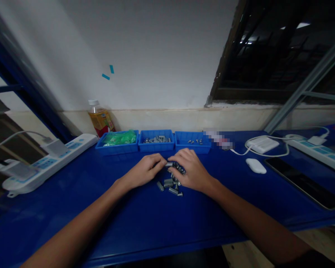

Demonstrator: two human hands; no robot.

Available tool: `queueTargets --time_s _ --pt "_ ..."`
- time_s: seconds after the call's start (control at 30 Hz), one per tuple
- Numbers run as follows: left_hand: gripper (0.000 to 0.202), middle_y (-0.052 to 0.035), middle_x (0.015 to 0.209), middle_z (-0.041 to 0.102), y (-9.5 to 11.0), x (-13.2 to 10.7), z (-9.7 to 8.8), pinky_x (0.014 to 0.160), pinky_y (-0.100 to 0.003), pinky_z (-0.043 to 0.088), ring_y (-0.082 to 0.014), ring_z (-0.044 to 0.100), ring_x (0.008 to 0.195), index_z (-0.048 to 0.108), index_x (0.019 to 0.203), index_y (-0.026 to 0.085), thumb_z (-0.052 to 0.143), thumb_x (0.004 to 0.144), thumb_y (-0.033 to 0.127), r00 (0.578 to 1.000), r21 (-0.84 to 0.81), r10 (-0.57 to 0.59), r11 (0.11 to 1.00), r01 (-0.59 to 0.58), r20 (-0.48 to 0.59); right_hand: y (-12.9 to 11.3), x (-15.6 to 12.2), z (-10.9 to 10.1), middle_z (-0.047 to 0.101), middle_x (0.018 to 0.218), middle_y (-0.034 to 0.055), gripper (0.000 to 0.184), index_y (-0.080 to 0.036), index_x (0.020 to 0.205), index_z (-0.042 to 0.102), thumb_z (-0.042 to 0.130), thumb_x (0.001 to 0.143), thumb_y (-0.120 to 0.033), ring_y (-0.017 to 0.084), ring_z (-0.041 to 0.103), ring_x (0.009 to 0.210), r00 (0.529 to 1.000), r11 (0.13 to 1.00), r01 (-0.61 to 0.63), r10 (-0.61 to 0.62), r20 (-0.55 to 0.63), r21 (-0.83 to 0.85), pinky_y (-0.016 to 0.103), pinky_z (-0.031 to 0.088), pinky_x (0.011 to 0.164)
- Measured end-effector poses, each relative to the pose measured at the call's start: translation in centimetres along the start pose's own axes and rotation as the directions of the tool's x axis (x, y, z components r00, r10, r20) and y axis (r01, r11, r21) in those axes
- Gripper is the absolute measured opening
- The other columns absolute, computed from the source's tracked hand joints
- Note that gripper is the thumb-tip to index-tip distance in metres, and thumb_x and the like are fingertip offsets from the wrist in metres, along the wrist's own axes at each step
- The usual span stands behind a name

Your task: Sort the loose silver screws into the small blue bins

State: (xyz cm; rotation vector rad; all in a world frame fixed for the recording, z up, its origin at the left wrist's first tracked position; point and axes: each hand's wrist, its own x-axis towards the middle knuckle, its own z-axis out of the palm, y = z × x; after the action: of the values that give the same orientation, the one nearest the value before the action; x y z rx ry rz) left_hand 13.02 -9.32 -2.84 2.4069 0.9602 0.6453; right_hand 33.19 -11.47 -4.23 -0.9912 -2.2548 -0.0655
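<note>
Both hands meet at the middle of a blue table. My left hand is closed, its fingertips pinching a small metal cylinder. My right hand is curled over a bunch of small metal parts and grips them. Several loose metal cylinders and screws lie on the table just below the two hands.
Three blue trays stand behind the hands: one with green bags, one with metal cylinders, one with a few screws. A drink bottle stands by the wall. Power strips lie far left and far right; a phone and white devices sit right.
</note>
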Motion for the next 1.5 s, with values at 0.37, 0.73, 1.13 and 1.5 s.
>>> queueTargets --time_s 0.37,0.73,1.13,1.5 --pt "0.025 -0.0025 0.089 0.062 -0.3 -0.2 0.8 0.073 -0.027 0.046 -0.0145 0.058 0.079 0.057 0.102 0.017 0.044 0.091 0.035 0.999 -0.055 0.011 0.998 -0.013 -0.030 0.2 -0.2 0.3 0.061 0.089 0.0060 0.013 -0.017 0.094 0.059 0.049 0.090 -0.024 0.019 0.050 0.085 1.000 0.998 -0.011 0.009 0.026 0.061 0.033 0.036 0.075" --pt "0.017 -0.0041 0.089 0.063 -0.3 -0.6 0.7 0.076 -0.032 0.044 -0.0163 0.056 0.082 0.056 0.099 0.018 0.046 0.091 0.028 0.972 0.258 0.199 0.952 -0.162 -0.125 -0.1 -0.3 0.4 0.060 0.083 0.0050 0.019 -0.016 0.086 0.059 0.046 0.093 -0.028 0.018 0.050 0.082 1.000 0.997 -0.016 0.016 0.007 0.080 0.033 0.037 0.074" --pt "0.027 -0.0029 0.078 0.062 -0.4 -0.4 1.3 0.070 -0.028 0.041 -0.0153 0.055 0.073 0.058 0.087 0.016 0.037 0.095 0.031 0.988 0.257 0.110 0.963 -0.078 -0.111 -0.4 -0.2 0.4 0.061 0.089 0.0063 0.012 -0.017 0.094 0.057 0.051 0.089 -0.026 0.019 0.050 0.084 0.999 0.998 -0.034 0.031 0.040 0.061 0.033 0.039 0.075" --pt "0.024 -0.0050 0.099 0.064 -0.6 -0.4 1.7 0.082 -0.032 0.047 -0.0175 0.060 0.091 0.054 0.109 0.018 0.040 0.093 0.031 0.973 0.129 0.046 0.991 -0.017 -0.225 -0.3 -0.3 0.5 0.060 0.083 0.0059 0.019 -0.017 0.086 0.057 0.043 0.094 -0.026 0.018 0.051 0.082 0.998 0.995 -0.048 0.045 0.035 0.090 0.032 0.038 0.076"
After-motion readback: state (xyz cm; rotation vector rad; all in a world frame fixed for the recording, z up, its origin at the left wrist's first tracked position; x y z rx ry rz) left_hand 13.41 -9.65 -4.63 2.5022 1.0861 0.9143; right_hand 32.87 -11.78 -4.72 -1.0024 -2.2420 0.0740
